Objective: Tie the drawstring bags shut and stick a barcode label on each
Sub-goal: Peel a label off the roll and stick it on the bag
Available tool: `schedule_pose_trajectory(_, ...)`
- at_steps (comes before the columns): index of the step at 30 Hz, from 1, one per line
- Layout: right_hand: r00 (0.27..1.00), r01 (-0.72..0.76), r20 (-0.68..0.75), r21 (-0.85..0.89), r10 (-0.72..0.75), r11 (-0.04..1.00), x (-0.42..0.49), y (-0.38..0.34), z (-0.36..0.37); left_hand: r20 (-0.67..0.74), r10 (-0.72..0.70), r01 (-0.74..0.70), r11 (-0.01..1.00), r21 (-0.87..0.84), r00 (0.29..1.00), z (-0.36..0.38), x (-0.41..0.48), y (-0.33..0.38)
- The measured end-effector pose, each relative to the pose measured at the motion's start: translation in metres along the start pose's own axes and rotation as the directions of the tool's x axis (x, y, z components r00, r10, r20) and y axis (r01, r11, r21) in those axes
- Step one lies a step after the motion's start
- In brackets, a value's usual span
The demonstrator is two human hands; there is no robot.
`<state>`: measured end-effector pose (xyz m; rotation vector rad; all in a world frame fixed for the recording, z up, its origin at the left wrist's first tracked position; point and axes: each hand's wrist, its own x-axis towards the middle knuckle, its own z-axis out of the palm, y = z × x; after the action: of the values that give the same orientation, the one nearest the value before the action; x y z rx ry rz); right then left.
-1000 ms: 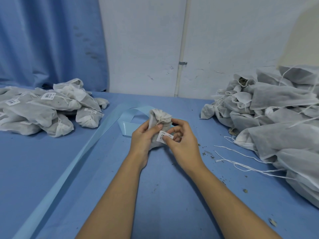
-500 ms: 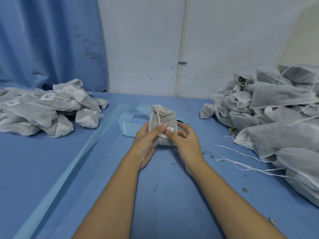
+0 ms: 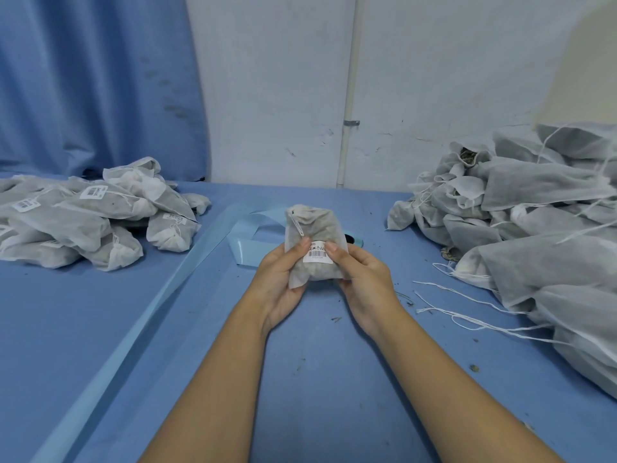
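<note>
Bag [image 3: 317, 228] now upright, label [image 3: 319, 257] on; left hand [image 3: 280, 279], right hand [image 3: 364, 279] fingers pinch bag, thumbs pressing label. Risk: uneven press, corners peel.

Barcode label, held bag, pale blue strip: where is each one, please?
barcode label [image 3: 318, 254], head view, its printed middle.
held bag [image 3: 314, 228], head view, front face above the label.
pale blue strip [image 3: 170, 302], head view, halfway along its length.

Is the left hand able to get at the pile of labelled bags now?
Probably yes. Only a flat blue strip lies between the left hand and the labelled pile, but it is busy holding the bag with the right hand.
</note>
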<state>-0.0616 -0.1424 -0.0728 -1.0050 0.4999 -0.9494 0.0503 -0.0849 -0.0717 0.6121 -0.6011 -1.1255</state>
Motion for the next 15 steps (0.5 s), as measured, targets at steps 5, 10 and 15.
schedule_pose_trajectory(5,0.997,0.047,-0.06,-0.052,-0.05,0.998,0.0,0.003,0.0,-0.049,0.023,-0.018,0.996,0.091,0.999,0.0,0.0,0.0)
schedule_pose_trajectory(10,0.981,0.081,-0.173,-0.024,-0.084,0.996,0.002,0.002,0.0,-0.095,-0.004,0.05,0.873,0.485,0.996,-0.001,-0.006,0.008)
schedule_pose_trajectory(15,0.983,0.071,-0.164,-0.063,-0.08,0.996,0.003,0.003,0.001,-0.216,0.124,0.022,0.821,0.57,0.968,-0.001,-0.007,0.019)
